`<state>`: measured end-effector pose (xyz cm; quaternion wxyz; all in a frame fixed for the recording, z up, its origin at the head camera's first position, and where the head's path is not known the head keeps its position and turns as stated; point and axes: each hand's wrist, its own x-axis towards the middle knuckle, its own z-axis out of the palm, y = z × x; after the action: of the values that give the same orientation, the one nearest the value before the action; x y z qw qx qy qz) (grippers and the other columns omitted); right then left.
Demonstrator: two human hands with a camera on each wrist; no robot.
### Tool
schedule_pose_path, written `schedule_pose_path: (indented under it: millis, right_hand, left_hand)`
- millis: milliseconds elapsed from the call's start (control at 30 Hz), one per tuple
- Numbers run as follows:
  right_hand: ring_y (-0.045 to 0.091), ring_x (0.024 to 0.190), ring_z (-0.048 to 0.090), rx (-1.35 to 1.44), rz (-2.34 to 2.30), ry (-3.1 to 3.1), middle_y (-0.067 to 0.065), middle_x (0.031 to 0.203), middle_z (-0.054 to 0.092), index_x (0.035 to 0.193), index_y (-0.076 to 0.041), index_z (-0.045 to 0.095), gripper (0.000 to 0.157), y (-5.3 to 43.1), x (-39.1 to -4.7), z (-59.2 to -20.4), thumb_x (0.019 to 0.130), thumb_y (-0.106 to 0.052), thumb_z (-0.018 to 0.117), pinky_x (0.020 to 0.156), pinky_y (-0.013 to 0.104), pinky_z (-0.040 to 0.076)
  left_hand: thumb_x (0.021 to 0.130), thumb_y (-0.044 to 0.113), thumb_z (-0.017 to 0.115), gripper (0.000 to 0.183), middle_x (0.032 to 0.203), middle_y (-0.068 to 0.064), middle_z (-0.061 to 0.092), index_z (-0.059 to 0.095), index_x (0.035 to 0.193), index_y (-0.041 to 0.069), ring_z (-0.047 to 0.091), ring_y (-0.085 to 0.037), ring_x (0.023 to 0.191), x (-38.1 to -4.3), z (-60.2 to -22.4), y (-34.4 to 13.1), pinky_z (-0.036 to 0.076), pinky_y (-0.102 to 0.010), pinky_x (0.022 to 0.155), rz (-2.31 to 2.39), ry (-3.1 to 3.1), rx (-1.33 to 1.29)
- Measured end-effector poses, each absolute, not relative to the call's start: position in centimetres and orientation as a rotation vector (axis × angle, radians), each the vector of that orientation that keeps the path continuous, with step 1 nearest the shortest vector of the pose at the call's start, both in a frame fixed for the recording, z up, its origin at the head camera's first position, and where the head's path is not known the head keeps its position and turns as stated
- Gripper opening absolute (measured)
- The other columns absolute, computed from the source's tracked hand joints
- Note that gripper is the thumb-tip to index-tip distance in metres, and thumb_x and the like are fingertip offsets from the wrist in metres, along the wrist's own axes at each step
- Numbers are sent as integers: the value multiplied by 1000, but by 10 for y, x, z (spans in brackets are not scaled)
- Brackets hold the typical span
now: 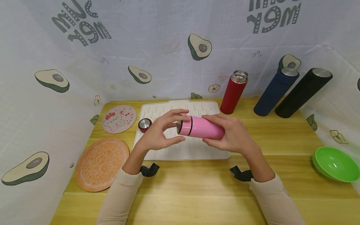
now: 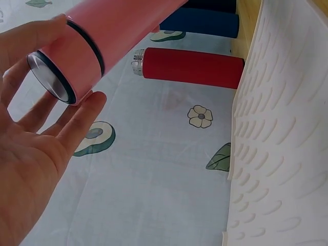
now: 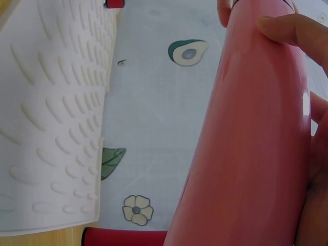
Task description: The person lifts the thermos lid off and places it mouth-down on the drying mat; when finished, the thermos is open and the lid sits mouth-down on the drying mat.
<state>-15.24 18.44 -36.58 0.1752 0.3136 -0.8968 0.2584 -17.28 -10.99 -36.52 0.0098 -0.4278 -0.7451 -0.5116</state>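
Observation:
My right hand (image 1: 232, 132) grips the body of a pink vacuum flask (image 1: 206, 128), held tilted nearly on its side above a cream draining mat (image 1: 168, 154). The flask's lid (image 2: 69, 66), with a steel top and a black ring below it, points left. Around that lid, my left hand (image 1: 160, 129) has its fingers above and thumb below, fairly straight. A finger touches the lid in the left wrist view; the thumb tip lies close to its edge. Near my left hand, a red-rimmed steel lid (image 1: 144, 124) sits on the mat.
A lidless red flask (image 1: 233, 93) stands behind the mat. Blue (image 1: 274, 93) and black (image 1: 302, 93) flasks stand at the back right. A green bowl (image 1: 336, 164) lies at the right edge. Pink (image 1: 119, 118) and orange (image 1: 102, 164) round mats lie left.

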Motion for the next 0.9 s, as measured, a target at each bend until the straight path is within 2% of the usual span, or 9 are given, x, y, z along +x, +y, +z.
schedule_pose_path:
  millis: [133, 233, 467, 700, 800, 900]
  right_hand:
    - [20, 95, 68, 890, 746, -2542, 3, 118, 74, 135, -24, 68, 73, 184, -153, -366, 68, -42, 92, 72, 39, 60]
    - [21, 96, 68, 885, 743, -2551, 4, 120, 73, 135, -24, 67, 74, 183, -153, -367, 68, -42, 92, 73, 39, 60]
    - [22, 98, 69, 878, 715, -2549, 5, 122, 73, 136, -24, 67, 73, 181, -153, -368, 69, -43, 91, 73, 40, 60]
    - [24, 101, 69, 876, 679, -2514, 6, 123, 73, 135, -22, 69, 73, 180, -154, -369, 68, -41, 92, 74, 42, 61]
    - [25, 102, 69, 879, 676, -2505, 6, 122, 73, 134, -21, 69, 73, 181, -154, -370, 68, -40, 92, 74, 42, 61]
    - [25, 102, 69, 865, 683, -2521, 7, 122, 72, 134, -21, 69, 74, 182, -155, -371, 68, -40, 93, 75, 43, 61]
  left_hand:
    - [86, 4, 82, 53, 152, -7, 51, 64, 136, 10, 52, -21, 139, -174, -366, -109, 58, -36, 101, -1670, -2299, -1339]
    - [85, 4, 83, 55, 149, -6, 55, 64, 136, 11, 55, -20, 135, -174, -367, -110, 60, -35, 96, -1702, -2303, -1290]
    - [85, 14, 85, 55, 133, 0, 64, 65, 136, 19, 68, -21, 104, -172, -367, -108, 65, -33, 81, -1777, -2391, -1077]
    - [92, 26, 78, 43, 111, -6, 71, 66, 133, 21, 74, -18, 88, -174, -369, -106, 65, -32, 80, -1716, -2531, -847]
    - [94, 30, 76, 44, 116, -5, 71, 64, 135, 24, 74, -16, 92, -174, -370, -105, 64, -33, 82, -1680, -2568, -824]
    - [92, 27, 78, 58, 135, -2, 64, 56, 145, 27, 71, -16, 109, -175, -372, -106, 62, -33, 91, -1691, -2538, -893]
